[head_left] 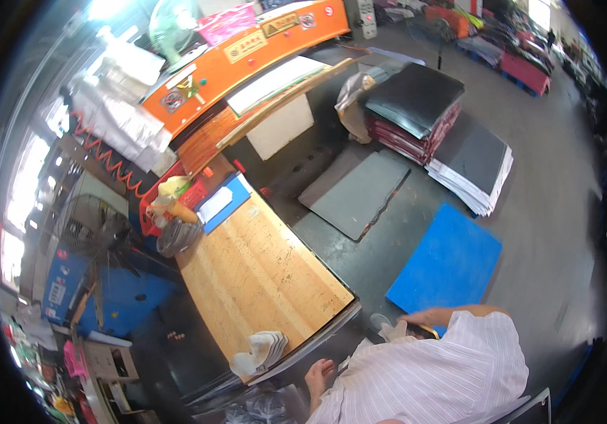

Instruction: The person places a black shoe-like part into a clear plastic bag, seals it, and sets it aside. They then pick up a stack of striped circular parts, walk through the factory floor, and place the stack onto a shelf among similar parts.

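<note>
Grey workshop floor (550, 254), my left hand (319, 374) near a wooden board (261, 268), fingers loosely half-curled, my right hand (420, 317) by a blue sheet (448, 258), fingers I cannot tell.

I note pale curved pieces (269, 348) nested at near-left corner of wooden bench (268, 275); blue sheet (448, 258) flat, beyond its right edge.
</note>
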The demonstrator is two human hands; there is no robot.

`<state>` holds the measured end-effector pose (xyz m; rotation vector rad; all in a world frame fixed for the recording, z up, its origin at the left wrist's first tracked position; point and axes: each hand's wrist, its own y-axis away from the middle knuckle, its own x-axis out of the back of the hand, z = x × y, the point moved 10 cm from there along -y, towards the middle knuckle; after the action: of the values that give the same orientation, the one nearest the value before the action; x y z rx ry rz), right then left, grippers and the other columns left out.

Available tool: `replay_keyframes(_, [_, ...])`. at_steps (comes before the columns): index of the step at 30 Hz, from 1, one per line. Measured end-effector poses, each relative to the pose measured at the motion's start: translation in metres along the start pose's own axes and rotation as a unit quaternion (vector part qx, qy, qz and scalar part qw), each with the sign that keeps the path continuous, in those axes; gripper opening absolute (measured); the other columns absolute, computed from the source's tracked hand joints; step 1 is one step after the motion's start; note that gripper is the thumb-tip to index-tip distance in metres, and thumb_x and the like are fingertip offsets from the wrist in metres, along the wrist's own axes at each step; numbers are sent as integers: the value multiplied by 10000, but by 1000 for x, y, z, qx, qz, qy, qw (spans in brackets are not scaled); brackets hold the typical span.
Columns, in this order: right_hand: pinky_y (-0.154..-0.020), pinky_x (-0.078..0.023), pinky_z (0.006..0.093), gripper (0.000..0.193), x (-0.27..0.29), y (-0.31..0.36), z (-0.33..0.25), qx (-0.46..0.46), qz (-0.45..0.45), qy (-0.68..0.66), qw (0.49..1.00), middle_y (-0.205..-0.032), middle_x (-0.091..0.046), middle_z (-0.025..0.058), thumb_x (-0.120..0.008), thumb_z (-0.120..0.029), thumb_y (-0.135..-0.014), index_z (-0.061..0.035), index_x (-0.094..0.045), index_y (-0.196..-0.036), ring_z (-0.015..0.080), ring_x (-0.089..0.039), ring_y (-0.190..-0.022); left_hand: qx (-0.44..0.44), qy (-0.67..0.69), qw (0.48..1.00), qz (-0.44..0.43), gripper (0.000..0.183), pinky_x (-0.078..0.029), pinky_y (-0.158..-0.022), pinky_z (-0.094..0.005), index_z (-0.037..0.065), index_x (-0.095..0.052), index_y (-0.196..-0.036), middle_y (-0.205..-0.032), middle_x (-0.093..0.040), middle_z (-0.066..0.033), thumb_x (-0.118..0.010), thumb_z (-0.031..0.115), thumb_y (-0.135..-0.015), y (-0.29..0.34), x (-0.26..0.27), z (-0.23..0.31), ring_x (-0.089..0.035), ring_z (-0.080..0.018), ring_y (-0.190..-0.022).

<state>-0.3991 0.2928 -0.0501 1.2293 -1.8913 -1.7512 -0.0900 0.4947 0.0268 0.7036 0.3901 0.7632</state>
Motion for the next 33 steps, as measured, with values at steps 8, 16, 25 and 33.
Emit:
replay_keyframes(8, [-480,-470,287,369,-81,-45,50,41,127,108,985,-736,-659,75,-620,-435,-905,-73,-663,-847,155,-615,-616,-1,61,998,10,339,-575,-743,-301,3,-617,-1172,-1052,-715,-146,-573,280,-981,6,78,-61,-715,-229,-902])
replay_keyframes(16, [-489,-467,279,349,-86,-37,45,71,210,143,965,-748,-663,74,-613,-400,-920,-62,-662,-848,152,-610,-611,-31,73,995,65,339,-546,-789,-282,1,-639,-1172,-1026,-724,-115,-559,281,-999,38,110,-60,-692,-168,-910])
replay_keyframes(25, [-500,-463,270,329,-76,-15,61,54,238,198,949,-761,-667,73,-604,-361,-938,-50,-660,-849,148,-603,-606,-20,149,983,100,323,-532,-809,-278,15,-646,-1152,-1011,-722,-109,-565,286,-997,55,123,-85,-686,-164,-909])
replay_keyframes(33, [-509,-459,262,312,-72,0,37,66,241,270,930,-772,-671,72,-597,-326,-954,-39,-658,-850,145,-598,-601,-26,155,976,148,300,-532,-767,-253,18,-669,-1087,-980,-724,-90,-582,288,-991,47,138,-95,-680,-136,-852])
